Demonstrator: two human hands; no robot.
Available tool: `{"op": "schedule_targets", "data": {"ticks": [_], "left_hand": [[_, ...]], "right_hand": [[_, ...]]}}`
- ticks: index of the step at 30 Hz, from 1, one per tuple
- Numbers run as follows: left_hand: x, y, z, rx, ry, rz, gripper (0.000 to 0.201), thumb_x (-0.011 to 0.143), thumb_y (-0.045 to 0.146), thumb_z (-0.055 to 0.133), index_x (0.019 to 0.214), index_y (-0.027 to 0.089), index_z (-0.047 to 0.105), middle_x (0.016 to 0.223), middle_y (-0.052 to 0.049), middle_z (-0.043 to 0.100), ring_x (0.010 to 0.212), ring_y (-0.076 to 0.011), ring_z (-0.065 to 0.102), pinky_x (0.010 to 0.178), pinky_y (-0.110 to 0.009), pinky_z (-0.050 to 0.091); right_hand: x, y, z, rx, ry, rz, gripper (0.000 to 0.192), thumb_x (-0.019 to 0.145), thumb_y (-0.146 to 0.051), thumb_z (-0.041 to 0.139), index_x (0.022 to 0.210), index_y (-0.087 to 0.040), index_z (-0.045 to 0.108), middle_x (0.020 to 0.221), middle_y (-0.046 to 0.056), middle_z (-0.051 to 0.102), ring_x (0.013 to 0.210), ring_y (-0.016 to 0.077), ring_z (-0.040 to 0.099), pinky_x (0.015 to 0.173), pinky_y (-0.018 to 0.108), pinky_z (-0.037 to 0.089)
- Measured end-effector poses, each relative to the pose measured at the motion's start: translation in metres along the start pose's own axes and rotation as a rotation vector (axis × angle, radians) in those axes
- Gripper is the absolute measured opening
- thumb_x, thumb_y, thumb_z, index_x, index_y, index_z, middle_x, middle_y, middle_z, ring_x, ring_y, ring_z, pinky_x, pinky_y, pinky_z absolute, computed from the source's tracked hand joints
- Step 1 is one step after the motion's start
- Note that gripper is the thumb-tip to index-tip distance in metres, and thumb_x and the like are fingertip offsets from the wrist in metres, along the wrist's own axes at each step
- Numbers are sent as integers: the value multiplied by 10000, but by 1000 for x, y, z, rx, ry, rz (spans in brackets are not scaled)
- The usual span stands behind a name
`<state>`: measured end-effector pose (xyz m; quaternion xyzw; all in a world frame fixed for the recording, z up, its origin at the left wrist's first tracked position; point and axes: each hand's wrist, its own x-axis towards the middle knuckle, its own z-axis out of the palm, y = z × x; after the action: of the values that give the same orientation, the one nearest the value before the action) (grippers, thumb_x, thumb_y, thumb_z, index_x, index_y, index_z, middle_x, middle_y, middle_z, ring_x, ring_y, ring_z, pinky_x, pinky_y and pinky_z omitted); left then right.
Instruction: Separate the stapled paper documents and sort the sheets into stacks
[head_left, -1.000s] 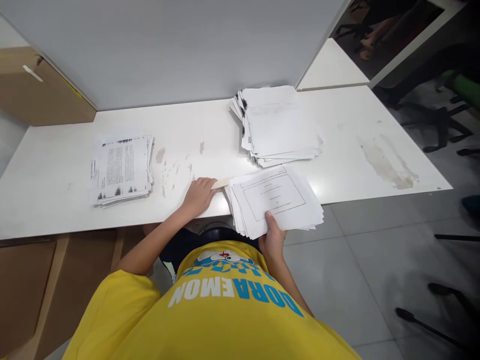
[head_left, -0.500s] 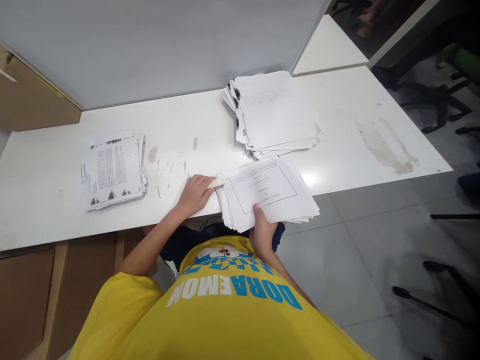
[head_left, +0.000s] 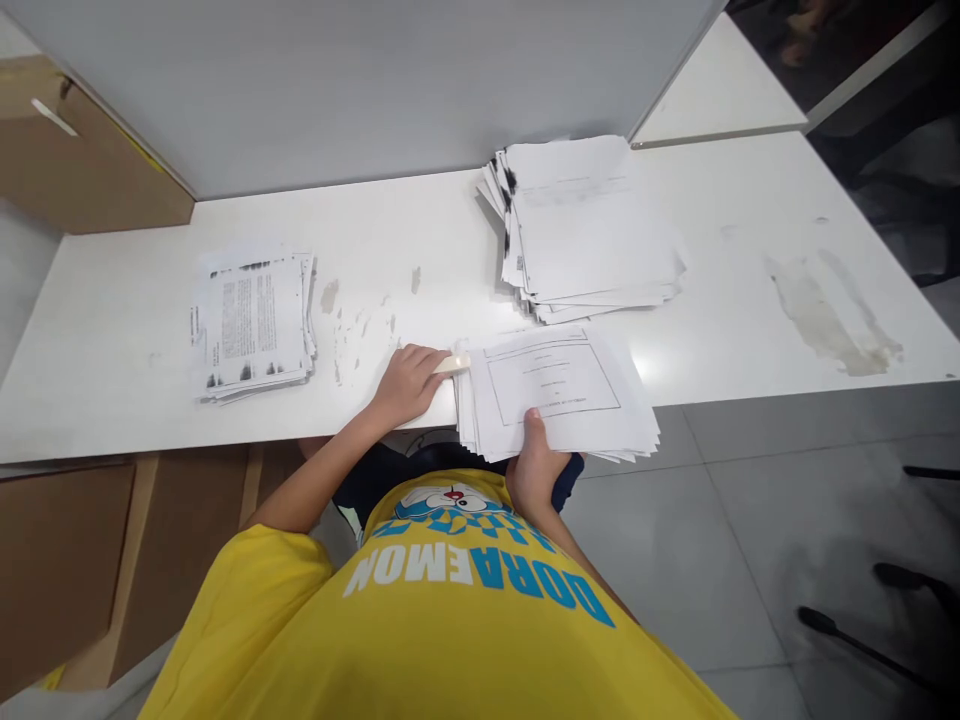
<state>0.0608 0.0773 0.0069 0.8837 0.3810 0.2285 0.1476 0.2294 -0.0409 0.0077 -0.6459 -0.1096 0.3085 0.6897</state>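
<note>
The right hand (head_left: 538, 465) pinches the near edge of a fanned bundle of papers (head_left: 559, 395), thumb on top, at the table's near edge. At 9 o'clock from the bundle, the left hand (head_left: 411, 383) lies on the white table (head_left: 112, 340), fingers curled on a small cream tool (head_left: 454, 364) touching the bundle's corner. At 12 o'clock lies a bigger paper stack (head_left: 592, 230); at 10 o'clock, well apart, a printed stack (head_left: 255, 320).

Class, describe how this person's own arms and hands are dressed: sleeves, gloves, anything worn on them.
Both the left hand and the right hand are bare, without gloves, rings or a watch. The forearms are uncovered; a short yellow sleeve of the T-shirt covers the left upper arm.
</note>
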Motion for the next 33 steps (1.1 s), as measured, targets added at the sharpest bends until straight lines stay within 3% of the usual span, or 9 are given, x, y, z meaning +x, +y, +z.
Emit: {"op": "schedule_targets", "data": {"ticks": [10,17,26,29,33], "left_hand": [[-4,7,5,84,-57,17,396,1027,297,375,1337,131,559,1197,-132,699,1051,-264,604,865,-413,442],[-6,19,7,165,3,60,357,1027,185,360,1326,122,545,1328,-141,657,1437,-300,418,1003,-452,401],[-13,19,6,147,68,68,365,1012,224,403,1329,122,554,1320,-137,667,1424,-328,437,1027,-475,409],[-15,21,6,109,58,54,385,1001,230,409,1347,137,551,1321,-148,664,1439,-327,415,1050,-499,390],[-14,21,7,73,57,39,387,995,249,421,1342,147,558,1285,-157,680,1433,-325,423,1045,-510,394]], "right_hand": [[-5,0,-1,-82,-26,-78,765,835,-402,686,1498,-172,380,1522,116,476,1397,250,478,1171,494,412],[17,1,-9,-141,-94,-150,785,807,-432,731,1459,-128,415,1500,133,498,1370,252,510,1200,499,363],[10,-22,-25,-331,-45,-182,840,708,-549,789,1339,-58,533,1441,199,540,1338,307,528,1169,504,410],[19,-34,-42,-404,-89,-268,872,650,-568,821,1303,-47,571,1360,205,604,1341,342,520,1198,545,352],[54,-51,-61,-485,-153,-483,967,599,-587,845,1373,-106,523,1334,179,622,1382,362,474,1223,586,286]]}}
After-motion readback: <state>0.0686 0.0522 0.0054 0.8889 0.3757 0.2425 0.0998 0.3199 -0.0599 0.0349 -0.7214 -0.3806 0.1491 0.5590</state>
